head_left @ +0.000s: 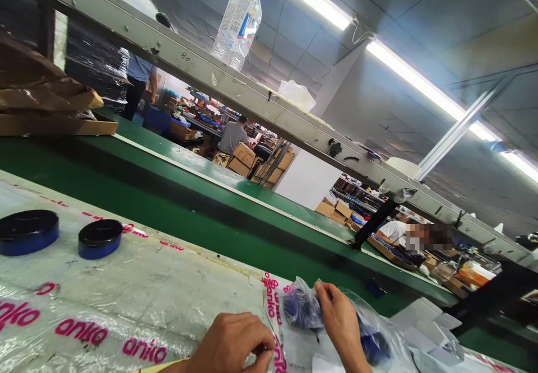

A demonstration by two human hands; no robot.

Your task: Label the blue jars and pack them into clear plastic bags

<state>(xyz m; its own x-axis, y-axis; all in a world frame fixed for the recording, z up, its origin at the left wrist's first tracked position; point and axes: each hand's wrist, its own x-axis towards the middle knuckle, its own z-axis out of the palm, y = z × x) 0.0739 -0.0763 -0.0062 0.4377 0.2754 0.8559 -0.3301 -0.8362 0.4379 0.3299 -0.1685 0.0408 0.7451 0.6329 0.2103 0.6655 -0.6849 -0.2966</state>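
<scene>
My right hand [338,317] pinches the gathered neck of a clear plastic bag [336,311] holding dark blue items [302,306]. More blue shows through the plastic lower right [374,346]. My left hand [231,342] sits at the bottom edge, its fingertips pinched on the edge of a clear sheet printed with pink "anko" lettering [273,311]. That sheet appears to lie close against the bag. Two round black-topped blue containers [28,232] [100,238] stand on the plastic-covered bench [126,283] to the left of my hands.
A green conveyor belt [210,210] runs behind the bench under a metal shelf rail [252,104] holding a water bottle [237,20]. White cardboard pieces [424,325] lie right of my hands. Flattened brown cartons [42,98] sit far left. Co-workers [233,136] sit beyond.
</scene>
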